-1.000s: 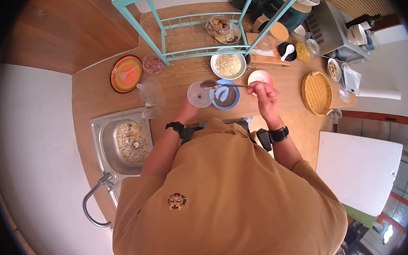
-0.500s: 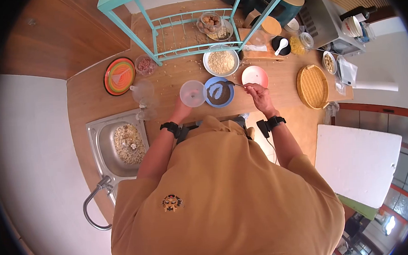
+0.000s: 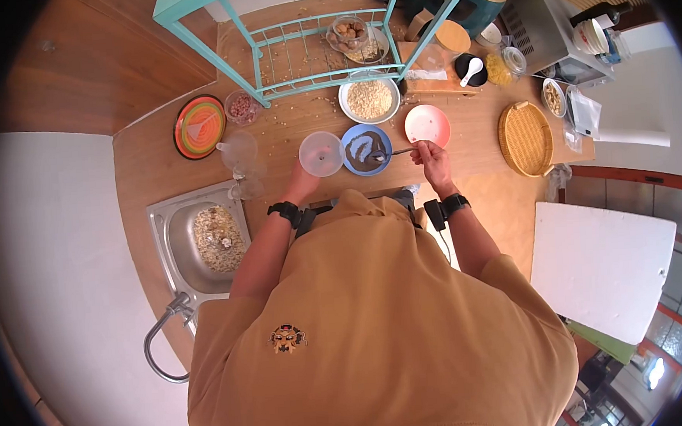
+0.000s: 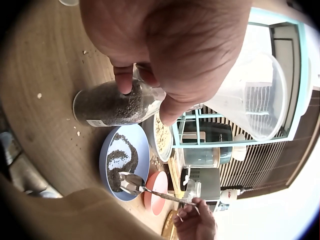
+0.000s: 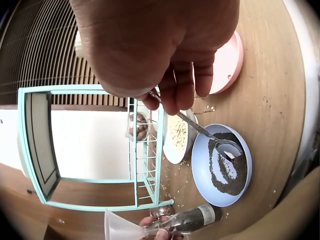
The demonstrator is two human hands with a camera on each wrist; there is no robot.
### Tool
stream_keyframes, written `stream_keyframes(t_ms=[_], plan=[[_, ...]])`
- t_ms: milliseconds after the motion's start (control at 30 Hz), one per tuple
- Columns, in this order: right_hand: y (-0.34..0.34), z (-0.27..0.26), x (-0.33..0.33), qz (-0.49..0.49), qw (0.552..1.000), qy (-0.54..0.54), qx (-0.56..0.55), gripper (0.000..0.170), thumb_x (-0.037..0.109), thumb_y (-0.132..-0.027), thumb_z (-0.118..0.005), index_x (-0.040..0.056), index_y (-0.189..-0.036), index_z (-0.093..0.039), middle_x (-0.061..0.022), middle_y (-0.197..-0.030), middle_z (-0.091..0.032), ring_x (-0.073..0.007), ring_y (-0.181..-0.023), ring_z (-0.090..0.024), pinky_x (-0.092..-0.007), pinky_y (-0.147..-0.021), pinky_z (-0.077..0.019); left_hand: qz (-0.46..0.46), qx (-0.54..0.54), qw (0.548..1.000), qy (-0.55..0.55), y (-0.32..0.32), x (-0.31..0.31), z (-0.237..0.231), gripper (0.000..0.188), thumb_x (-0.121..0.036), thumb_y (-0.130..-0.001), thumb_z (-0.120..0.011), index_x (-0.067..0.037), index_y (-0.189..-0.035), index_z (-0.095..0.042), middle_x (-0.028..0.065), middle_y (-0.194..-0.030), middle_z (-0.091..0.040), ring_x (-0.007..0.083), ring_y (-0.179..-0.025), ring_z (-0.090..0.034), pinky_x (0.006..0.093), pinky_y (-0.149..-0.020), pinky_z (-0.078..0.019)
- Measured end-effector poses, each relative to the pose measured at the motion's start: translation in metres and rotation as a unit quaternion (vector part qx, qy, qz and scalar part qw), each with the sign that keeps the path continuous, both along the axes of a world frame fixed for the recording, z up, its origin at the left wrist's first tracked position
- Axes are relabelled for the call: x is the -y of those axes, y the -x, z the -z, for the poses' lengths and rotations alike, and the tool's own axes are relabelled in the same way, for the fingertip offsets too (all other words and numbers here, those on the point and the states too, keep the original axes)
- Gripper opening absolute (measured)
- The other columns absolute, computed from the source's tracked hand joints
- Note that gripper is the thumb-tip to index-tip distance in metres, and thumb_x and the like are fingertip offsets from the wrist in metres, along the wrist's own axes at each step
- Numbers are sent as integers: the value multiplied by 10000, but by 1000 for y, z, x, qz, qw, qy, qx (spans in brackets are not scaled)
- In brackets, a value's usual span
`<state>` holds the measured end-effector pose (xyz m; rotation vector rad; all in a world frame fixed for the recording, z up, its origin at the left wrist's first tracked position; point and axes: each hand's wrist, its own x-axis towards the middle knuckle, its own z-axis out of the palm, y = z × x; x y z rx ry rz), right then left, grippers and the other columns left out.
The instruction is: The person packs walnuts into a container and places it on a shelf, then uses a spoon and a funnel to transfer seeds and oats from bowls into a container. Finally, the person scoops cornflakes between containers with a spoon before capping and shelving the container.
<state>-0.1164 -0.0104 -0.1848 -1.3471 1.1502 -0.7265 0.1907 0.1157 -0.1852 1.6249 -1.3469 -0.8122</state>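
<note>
While pinching the spoon (image 4: 132, 183) by its handle in the right hand (image 3: 433, 164), grips the bottle (image 4: 107, 104) about its neck with the left hand (image 3: 302, 184), just below the translucent funnel (image 3: 321, 153). Has both hands apart, one at each side of the blue bowl (image 5: 201, 175), near the centre of the head frame. Has the spoon's long axis running nearly crosswise there, leftward from the right hand, with the tip in the bowl's lower right. Has the funnel just left of the bowl, nearer the left hand.

Seems to have the bottle upright on the counter (image 3: 465, 139), though hidden under the funnel from above.

Looks shiny and metallic in the spoon; fine and dark in the dark grains (image 5: 232, 187), with pale blue showing through a curved bare patch; clear-walled and mostly dark-filled in the bottle.

Farther out, has a pink bowl (image 3: 429, 122) to the upper right.
</note>
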Motion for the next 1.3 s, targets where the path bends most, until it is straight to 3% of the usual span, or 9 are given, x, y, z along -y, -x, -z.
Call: stream_keyframes(t_ms=[67, 267, 700, 1033, 1300], plan=[[1, 12, -4, 73, 991, -102, 50, 291, 264, -964, -506, 8, -986, -644, -54, -756, -648, -110, -650, -592, -241, -621, -498, -2, -3, 1000, -4, 0, 1, 1, 287, -74, -800, -635, -68, -1087, -632, 119, -1070, -650, 247, -998, -616, 351, -862, -481], [5, 43, -24, 127, 942, -235, 205, 255, 313, -951, -529, 75, -986, -614, -22, -776, -617, -111, -694, -592, -253, -635, -497, 1, -1, 1000, -17, -1, 1, 1, 281, -86, -808, -631, -72, -1089, -631, 126, -1073, -649, 254, -1002, -615, 353, -862, -483], [5, 63, -35, 145, 893, -319, 283, 232, 262, -959, -506, 51, -1011, -586, -37, -799, -623, -148, -725, -600, -303, -668, -516, 5, 16, 1000, -8, 0, 1, -7, 279, -53, -796, -634, -69, -1074, -629, 130, -1087, -642, 260, -1024, -608, 353, -875, -477], [17, -27, -4, 135, 916, -213, 313, 271, 291, -963, -499, 38, -1013, -585, -32, -778, -605, -132, -718, -572, -281, -707, -490, 6, -6, 1000, -15, 0, 2, -6, 288, -32, -782, -644, -80, -1066, -627, 125, -1090, -643, 261, -1036, -609, 354, -878, -481], [-22, -119, -2, 78, 924, -153, 343, 283, 259, -968, -495, -1, -998, -600, -57, -777, -612, -139, -716, -576, -279, -692, -487, 9, 0, 1000, 21, 0, 2, -6, 263, -44, -802, -616, -79, -1062, -630, 135, -1108, -632, 265, -1041, -602, 361, -880, -477]])
